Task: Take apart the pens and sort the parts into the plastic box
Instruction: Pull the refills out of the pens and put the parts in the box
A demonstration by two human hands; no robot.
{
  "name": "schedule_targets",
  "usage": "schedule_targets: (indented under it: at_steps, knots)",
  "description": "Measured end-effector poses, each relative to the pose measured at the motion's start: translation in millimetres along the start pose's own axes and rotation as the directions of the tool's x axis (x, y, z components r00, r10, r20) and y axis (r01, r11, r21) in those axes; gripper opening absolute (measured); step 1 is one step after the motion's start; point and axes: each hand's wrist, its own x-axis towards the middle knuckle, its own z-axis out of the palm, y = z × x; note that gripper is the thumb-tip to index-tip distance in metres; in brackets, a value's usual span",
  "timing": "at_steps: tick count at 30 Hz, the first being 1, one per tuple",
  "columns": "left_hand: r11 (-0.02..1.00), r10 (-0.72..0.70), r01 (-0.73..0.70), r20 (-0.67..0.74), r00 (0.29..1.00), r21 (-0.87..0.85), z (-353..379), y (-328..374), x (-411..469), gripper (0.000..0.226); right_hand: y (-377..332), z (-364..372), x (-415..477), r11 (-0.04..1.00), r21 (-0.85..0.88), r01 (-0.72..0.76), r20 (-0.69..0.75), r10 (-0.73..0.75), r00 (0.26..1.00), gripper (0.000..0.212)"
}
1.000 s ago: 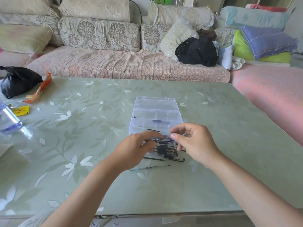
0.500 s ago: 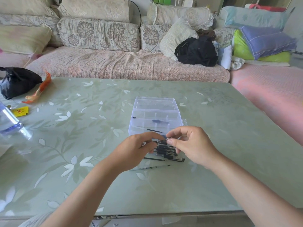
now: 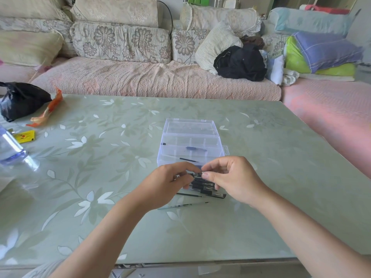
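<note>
Compared with a second ago, the right hand (image 3: 234, 181) has dropped slightly and closed toward the left hand (image 3: 166, 187), so their fingertips now almost meet. Between them is a pen (image 3: 197, 174), pinched at either end by each hand's thumb and forefinger, just above the pile of pens (image 3: 202, 187) and just in front of the open box (image 3: 160, 156). Both hands are curled with their knuckles up, and the forearms converge over the table (image 3: 100, 177). Two refills (image 3: 189, 195) lie near the pile.
</note>
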Motion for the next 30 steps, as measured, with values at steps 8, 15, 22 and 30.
schedule_targets:
  at_steps: [8, 15, 22, 30]
  knots:
    - [0.998, -0.032, 0.032, 0.018, 0.999, -0.052, 1, 4, -2, 0.009, 5, 5, -4, 0.997, -0.078, 0.006, 0.019, -0.004, 1.000, 0.008]
    - [0.994, -0.045, 0.051, 0.072, 0.996, -0.093, -2, 7, -4, 0.013, 3, 1, -5, 0.963, -0.231, 0.139, 0.053, -0.130, 0.990, 0.003]
    - [0.998, -0.068, 0.066, 0.114, 0.991, 0.025, -1, 6, -4, 0.013, 8, 3, -6, 0.802, -0.546, 0.242, 0.148, -0.192, 0.970, 0.022]
    - [0.992, -0.033, 0.023, 0.076, 0.997, 0.124, 0, 8, -3, 0.010, 12, 2, -5, 0.780, -0.581, 0.232, 0.204, -0.137, 0.969, 0.032]
